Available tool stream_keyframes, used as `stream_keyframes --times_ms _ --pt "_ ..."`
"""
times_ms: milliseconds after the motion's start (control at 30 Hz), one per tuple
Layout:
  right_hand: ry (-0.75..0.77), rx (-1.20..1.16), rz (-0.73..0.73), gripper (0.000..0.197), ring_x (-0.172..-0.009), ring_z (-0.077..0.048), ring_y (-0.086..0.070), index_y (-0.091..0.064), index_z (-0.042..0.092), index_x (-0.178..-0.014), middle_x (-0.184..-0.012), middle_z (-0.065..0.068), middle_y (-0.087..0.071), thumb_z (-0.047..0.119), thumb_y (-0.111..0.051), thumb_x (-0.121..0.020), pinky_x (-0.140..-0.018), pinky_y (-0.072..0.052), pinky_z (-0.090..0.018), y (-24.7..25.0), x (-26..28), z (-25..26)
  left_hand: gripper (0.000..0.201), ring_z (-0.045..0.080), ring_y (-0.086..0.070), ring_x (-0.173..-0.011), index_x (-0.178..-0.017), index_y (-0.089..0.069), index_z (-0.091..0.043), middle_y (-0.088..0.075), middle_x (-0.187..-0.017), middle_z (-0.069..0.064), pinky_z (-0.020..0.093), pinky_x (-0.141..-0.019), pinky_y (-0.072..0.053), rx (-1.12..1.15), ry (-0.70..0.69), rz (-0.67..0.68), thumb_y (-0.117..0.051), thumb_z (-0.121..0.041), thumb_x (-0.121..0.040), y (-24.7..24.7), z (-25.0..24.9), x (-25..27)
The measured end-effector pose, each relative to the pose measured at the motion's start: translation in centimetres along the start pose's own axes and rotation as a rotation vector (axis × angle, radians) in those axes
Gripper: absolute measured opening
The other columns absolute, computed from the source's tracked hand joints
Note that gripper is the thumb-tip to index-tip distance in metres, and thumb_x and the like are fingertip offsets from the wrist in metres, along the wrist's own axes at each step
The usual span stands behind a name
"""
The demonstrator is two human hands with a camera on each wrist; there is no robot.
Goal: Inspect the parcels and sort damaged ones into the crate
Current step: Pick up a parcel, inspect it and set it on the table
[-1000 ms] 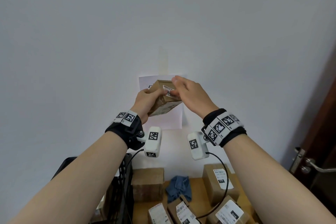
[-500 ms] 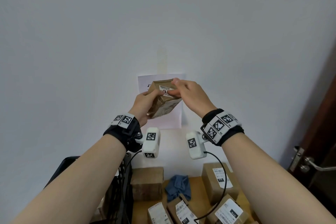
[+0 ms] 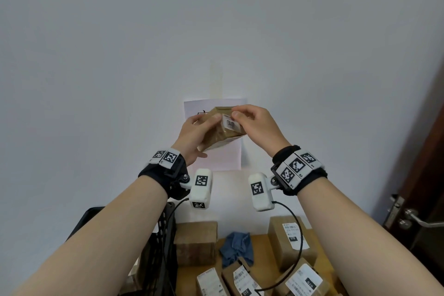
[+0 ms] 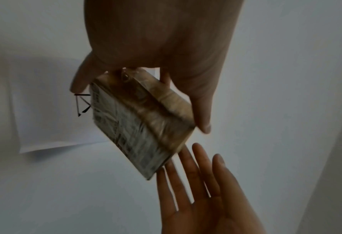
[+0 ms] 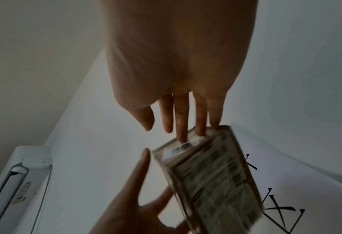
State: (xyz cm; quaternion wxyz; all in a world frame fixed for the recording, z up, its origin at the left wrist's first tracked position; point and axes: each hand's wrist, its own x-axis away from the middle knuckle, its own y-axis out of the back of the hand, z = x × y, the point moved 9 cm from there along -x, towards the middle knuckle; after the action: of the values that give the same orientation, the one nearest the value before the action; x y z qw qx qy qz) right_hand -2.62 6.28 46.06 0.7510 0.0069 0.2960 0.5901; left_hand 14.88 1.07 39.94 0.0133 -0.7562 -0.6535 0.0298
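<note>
Left fingers (image 4: 203,110) are gripping the parcel (image 3: 216,134) across its width. Right fingertips (image 5: 181,136) are straight, slightly spread, touching its top edge, thumb off. My read: the left hand (image 3: 192,137) is carrying and the right hand (image 3: 259,127) is steering it for face-by-face inspection. Parcel is hanging mid-air before the white wall (image 3: 216,19), above the wooden table (image 3: 262,245) holding other parcels (image 3: 288,240). Black crate (image 3: 156,247) is sitting lower left.

so the parcel (image 3: 217,131) is up in the air between the left hand (image 3: 194,134) and right hand (image 3: 258,125), right in front of a sheet of paper (image 3: 225,156) on the wall. Down below, the crate (image 3: 156,247) sits at the left of the tabletop (image 3: 262,240). A cloth (image 3: 236,246) lies mid-tabletop between the left box (image 3: 195,243) and right box (image 3: 286,240), with the front parcels (image 3: 240,279) nearer the camera
</note>
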Motion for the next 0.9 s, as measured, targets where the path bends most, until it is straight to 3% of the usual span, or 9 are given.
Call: stream_keyframes --times_ms 200,300,367,500,600,667,733,800,900 --pt "-0.092 -0.103 -0.136 0.044 -0.105 -0.004 -0.062 -0.06 0.022 -0.134 -0.118 0.01 -0.063 0.038 -0.071 -0.095 -0.082 -0.051 -0.022 2.0 0.1 -2.2 0.044 0.016 -0.062 -0.119 -0.137 -0.057 -0.027 -0.068 -0.129 -0.013 0.068 -0.11 -0.036 0.115 -0.041 -0.053 -0.056 -0.055 -0.102 0.4 -1.6 0.1" --pt "-0.274 -0.342 -0.164 0.049 -0.105 -0.012 -0.066 -0.055 0.023 -0.137 -0.118 0.006 -0.066 0.042 -0.072 -0.094 -0.09 -0.06 -0.046 2.4 0.5 -4.6 0.037 0.013 -0.062 -0.123 -0.134 -0.059 -0.027 -0.076 -0.116 -0.02 0.066 -0.111 -0.032 0.114 -0.085 -0.046 -0.051 -0.048 -0.105 0.4 -2.5 0.4" --pt "-0.338 -0.465 -0.165 0.058 -0.105 -0.016 -0.069 -0.053 0.021 -0.138 -0.12 0.001 -0.067 0.046 -0.076 -0.091 -0.089 -0.061 -0.053 2.4 0.8 -5.6 0.034 0.009 -0.06 -0.126 -0.132 -0.062 -0.025 -0.077 -0.113 -0.02 0.065 -0.111 -0.03 0.08 -0.129 0.004 -0.047 -0.043 -0.107 -0.3 -3.1 0.8" --pt "-0.362 -0.588 -0.16 0.061 -0.108 -0.024 -0.073 -0.064 0.018 -0.131 -0.12 -0.004 -0.075 0.049 -0.084 -0.082 -0.081 -0.064 -0.052 1.9 1.0 -6.6 0.029 0.007 -0.064 -0.121 -0.124 -0.07 -0.027 -0.079 -0.111 -0.011 0.054 -0.105 -0.044 0.008 -0.242 0.04 -0.067 -0.034 -0.096 -1.4 -4.2 1.7" --pt "-0.399 -0.669 -0.154 0.05 -0.11 -0.029 -0.072 -0.07 0.015 -0.125 -0.119 -0.008 -0.076 0.047 -0.08 -0.087 -0.084 -0.063 -0.053 1.4 1.4 -7.0 0.043 0.011 -0.069 -0.1 -0.135 -0.063 -0.019 -0.075 -0.11 -0.001 0.045 -0.092 -0.06 0.115 -0.323 -0.001 -0.073 -0.01 -0.094 -1.4 -4.6 1.4" --pt "-0.422 -0.735 -0.147 0.043 -0.108 -0.031 -0.073 -0.072 0.014 -0.12 -0.115 -0.01 -0.077 0.045 -0.075 -0.092 -0.089 -0.061 -0.054 1.2 1.7 -7.1 0.051 0.015 -0.066 -0.103 -0.137 -0.059 -0.019 -0.062 -0.118 0.004 0.039 -0.09 -0.062 0.121 -0.347 -0.056 -0.077 -0.006 -0.091 -1.1 -4.8 1.2" --pt "-0.438 -0.816 -0.145 0.034 -0.106 -0.033 -0.073 -0.073 0.013 -0.114 -0.101 -0.01 -0.079 0.042 -0.072 -0.095 -0.093 -0.06 -0.055 1.1 1.9 -7.1 0.06 0.021 -0.064 -0.115 -0.139 -0.057 -0.018 -0.056 -0.127 0.008 0.033 -0.087 -0.063 0.123 -0.325 -0.047 -0.085 -0.014 -0.086 -1.1 -4.5 0.7" --pt "-0.435 -0.858 -0.128 0.03 -0.104 -0.033 -0.073 -0.072 0.013 -0.112 -0.091 -0.008 -0.08 0.039 -0.069 -0.098 -0.094 -0.059 -0.055 0.9 2.1 -6.8 0.082 0.025 -0.065 -0.122 -0.142 -0.054 -0.019 -0.058 -0.135 0.012 0.038 -0.09 -0.062 0.102 -0.237 0.021 -0.093 -0.034 -0.071 -1.7 -3.6 0.0" --pt "-0.447 -0.876 -0.093 0.037 -0.108 -0.037 -0.072 -0.072 0.011 -0.119 -0.111 -0.017 -0.074 0.041 -0.069 -0.098 -0.092 -0.06 -0.055 0.3 2.5 -6.7 0.115 0.032 -0.059 -0.131 -0.152 -0.044 -0.029 -0.057 -0.146 0.007 0.05 -0.096 -0.056 0.027 -0.039 0.153 -0.093 -0.061 -0.053 -2.7 -1.8 0.3"
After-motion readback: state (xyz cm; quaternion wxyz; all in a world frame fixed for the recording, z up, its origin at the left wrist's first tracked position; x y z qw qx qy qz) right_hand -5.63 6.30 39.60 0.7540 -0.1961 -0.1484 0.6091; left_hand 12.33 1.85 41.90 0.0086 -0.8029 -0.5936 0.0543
